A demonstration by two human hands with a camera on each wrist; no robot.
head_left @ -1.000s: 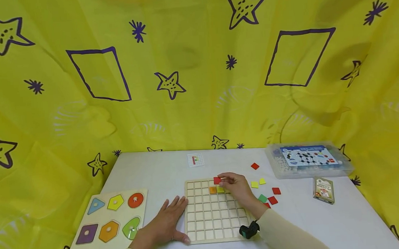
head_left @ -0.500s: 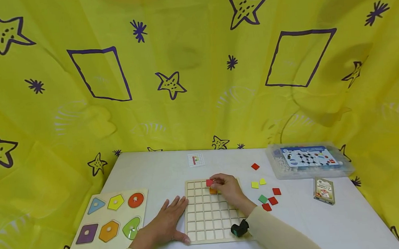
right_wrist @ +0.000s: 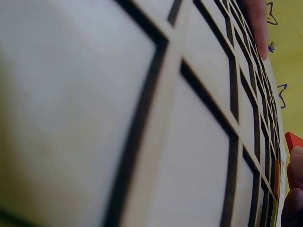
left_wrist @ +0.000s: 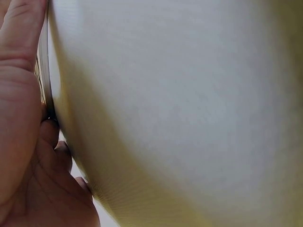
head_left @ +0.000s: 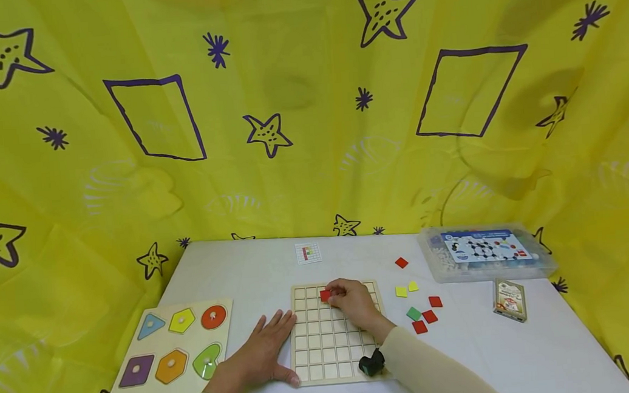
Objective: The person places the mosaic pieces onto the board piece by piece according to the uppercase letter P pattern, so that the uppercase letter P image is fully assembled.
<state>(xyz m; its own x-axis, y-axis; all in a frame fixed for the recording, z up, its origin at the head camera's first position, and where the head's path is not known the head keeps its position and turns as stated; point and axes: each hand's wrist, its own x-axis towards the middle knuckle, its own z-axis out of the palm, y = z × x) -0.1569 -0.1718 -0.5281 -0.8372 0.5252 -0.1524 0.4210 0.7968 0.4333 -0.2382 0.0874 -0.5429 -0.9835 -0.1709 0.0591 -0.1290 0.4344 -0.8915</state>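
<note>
Right hand [head_left: 353, 304]'s got a red tile [head_left: 326, 295] pinched at its fingertips, grid board [head_left: 320, 341] right underneath. Left hand [head_left: 262, 350]'s spread wide, touching the board's near-side edge.

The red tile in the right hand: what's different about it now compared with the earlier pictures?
The right hand has carried the red tile leftward along the far side of the grid board, and still holds it. The left hand stayed at the board's left edge; the loose tiles haven't moved.
</note>
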